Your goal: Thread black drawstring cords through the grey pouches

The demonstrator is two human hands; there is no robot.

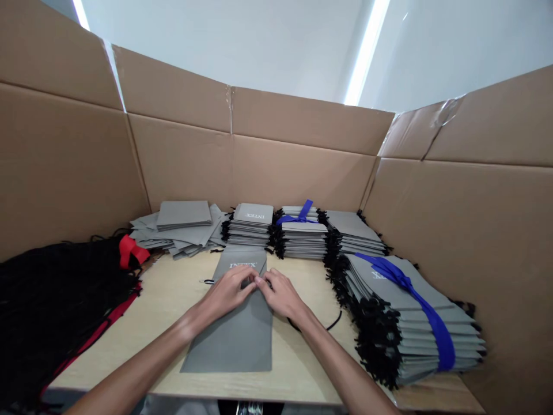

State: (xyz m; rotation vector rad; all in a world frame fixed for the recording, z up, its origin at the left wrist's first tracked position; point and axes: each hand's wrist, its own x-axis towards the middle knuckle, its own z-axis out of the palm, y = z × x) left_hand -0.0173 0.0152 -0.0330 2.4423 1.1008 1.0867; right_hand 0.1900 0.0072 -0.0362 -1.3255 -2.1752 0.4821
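1. Our left hand [227, 291] and right hand [280, 295] meet fingertip to fingertip on a flat grey bag [239, 323], pinching it near its printed top.
2. The bag lies at the counter's [164, 300] centre.
3. At 12 o'clock sit grey bag stacks [254, 227]; at 3 o'clock, a bundle [415, 323] tied with blue ribbon [432, 317].
4. At 9 o'clock lie black cords [56, 300].
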